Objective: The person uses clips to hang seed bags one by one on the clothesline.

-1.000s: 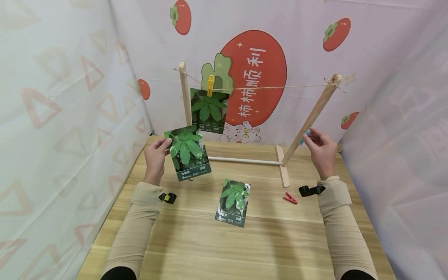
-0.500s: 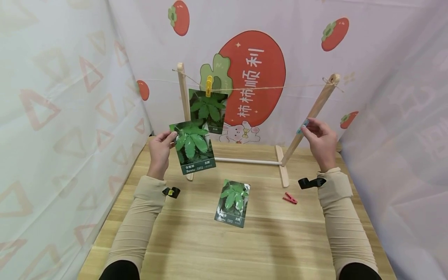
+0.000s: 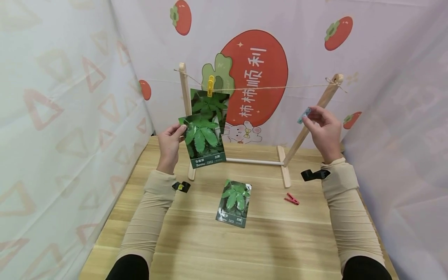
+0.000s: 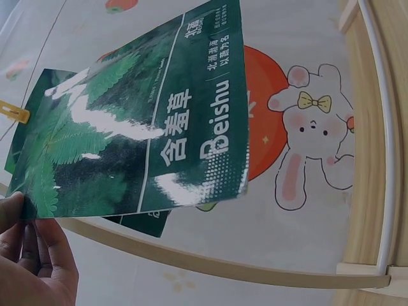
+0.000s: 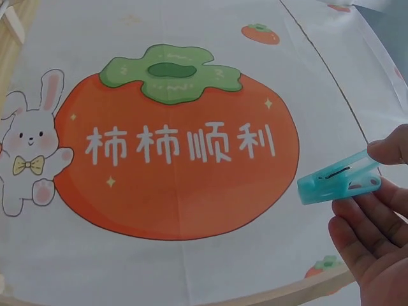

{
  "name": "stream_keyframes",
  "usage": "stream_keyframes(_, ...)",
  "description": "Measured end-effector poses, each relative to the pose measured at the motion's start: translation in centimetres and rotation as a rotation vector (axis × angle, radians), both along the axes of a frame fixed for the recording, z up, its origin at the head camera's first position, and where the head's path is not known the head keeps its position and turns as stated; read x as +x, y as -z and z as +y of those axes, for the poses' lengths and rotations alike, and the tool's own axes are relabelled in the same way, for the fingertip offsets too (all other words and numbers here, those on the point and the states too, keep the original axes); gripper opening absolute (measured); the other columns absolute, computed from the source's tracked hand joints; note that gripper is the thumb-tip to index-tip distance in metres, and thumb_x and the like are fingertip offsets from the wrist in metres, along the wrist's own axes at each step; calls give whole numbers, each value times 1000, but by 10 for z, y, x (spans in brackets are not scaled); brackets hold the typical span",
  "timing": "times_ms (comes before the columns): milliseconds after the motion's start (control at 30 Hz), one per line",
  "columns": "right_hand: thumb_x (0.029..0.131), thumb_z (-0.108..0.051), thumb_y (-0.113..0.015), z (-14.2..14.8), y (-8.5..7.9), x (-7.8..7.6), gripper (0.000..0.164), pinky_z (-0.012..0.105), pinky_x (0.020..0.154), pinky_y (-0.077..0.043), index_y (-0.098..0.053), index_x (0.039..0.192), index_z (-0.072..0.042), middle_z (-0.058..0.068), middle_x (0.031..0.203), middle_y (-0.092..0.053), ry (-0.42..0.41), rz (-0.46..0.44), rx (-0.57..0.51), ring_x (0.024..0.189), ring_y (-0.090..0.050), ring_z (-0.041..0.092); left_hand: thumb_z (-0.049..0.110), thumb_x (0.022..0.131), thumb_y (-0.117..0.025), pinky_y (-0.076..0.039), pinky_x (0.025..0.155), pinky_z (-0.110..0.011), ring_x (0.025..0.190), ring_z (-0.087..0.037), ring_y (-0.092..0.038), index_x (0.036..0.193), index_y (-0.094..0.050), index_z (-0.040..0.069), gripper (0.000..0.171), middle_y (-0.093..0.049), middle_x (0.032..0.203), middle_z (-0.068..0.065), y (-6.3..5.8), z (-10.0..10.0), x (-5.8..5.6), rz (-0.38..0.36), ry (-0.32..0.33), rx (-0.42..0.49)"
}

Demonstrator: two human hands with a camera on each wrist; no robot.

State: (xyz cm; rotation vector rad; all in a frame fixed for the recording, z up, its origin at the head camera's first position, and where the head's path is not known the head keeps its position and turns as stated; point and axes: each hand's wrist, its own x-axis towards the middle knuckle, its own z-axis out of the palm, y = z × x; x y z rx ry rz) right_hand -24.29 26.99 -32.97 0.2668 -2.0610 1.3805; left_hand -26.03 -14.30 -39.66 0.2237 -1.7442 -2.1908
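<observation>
My left hand (image 3: 169,146) pinches a green seed packet (image 3: 204,142) with a leaf picture by its left edge, thumb in front. It is held up before the wooden frame and overlaps a second seed packet (image 3: 224,102), which hangs from the string (image 3: 269,88) under a yellow clothespin (image 3: 210,86). In the right wrist view a light-blue clothespin (image 5: 338,180) sits between the thumb and fingers of my right hand (image 3: 325,130), near the right post (image 3: 297,142) and below the string. Another seed packet (image 3: 233,203) lies flat on the table.
A pink clothespin (image 3: 292,199) lies on the wooden table (image 3: 266,249) at the right. The frame has a left post (image 3: 185,83), a white crossbar (image 3: 253,161) and wooden feet. Printed cloth (image 3: 315,46) closes off the back and both sides.
My left hand has moved up and to the right with its seed packet, which now covers more of the hanging one. My right hand has risen toward the string with the light-blue clothespin.
</observation>
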Motion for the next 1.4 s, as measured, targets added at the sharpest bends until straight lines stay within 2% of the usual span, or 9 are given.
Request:
stream_keyframes(167, 86, 0, -68, -4, -9, -2, 27, 9, 76, -47, -66, 112, 8, -15, 92, -61, -33, 24, 36, 82, -60, -3, 13, 87, -74, -54, 62, -18, 74, -4, -64, 94, -73, 8, 9, -69, 82, 5, -6, 6, -1, 11, 15, -10)
stream_keyframes(400, 84, 3, -70, -15, -21, -8, 29, 9, 77, -50, -66, 112, 8, -12, 93, -59, -74, 41, 18, 83, -61, -1, 14, 88, -72, -52, 62, -16, 71, -2, -60, 99, -72, 3, 15, -67, 81, 11, -15, 16, -6, 37, 86, -86)
stream_keyframes(600, 85, 5, -69, -26, -38, -12, 28, 11, 81, -51, -66, 112, 11, -12, 93, -61, -135, 98, 29, 86, -62, 0, 11, 88, -73, -51, 61, -16, 68, -2, -59, 107, -69, -7, 27, -67, 81, 11, -20, 27, -9, 59, 113, -94)
stream_keyframes(833, 87, 2, -69, -40, -58, -17, 29, 12, 88, -51, -66, 115, 9, -13, 97, -61, -180, 111, 83, 91, -62, 1, 13, 88, -73, -51, 61, -16, 68, -3, -59, 110, -68, -8, 31, -69, 84, 6, -26, 39, -13, 70, 131, -110)
stream_keyframes(1033, 88, 0, -69, -50, -66, -24, 30, 13, 89, -51, -66, 117, 7, -11, 99, -62, -181, 86, 136, 92, -62, -2, 8, 88, -71, -51, 57, -16, 65, -5, -59, 110, -68, -10, 29, -69, 80, 6, -29, 50, -16, 81, 145, -82)
stream_keyframes(1267, 92, -8, -66, -62, -75, -29, 27, 14, 90, -52, -68, 118, 0, 11, 103, -67, -160, 57, 258, 92, -60, -5, 8, 89, -71, -51, 57, -17, 64, -2, -58, 110, -68, -9, 28, -69, 86, 2, -29, 59, -19, 103, 166, -107)
stream_keyframes(1400, 94, -11, -63, -69, -78, -32, 25, 14, 90, -51, -67, 116, 0, 5, 99, -66, -171, 62, 285, 91, -60, -2, 9, 89, -71, -51, 59, -17, 66, -3, -58, 111, -68, -8, 28, -67, 82, 10, -29, 65, -21, 108, 182, -116)
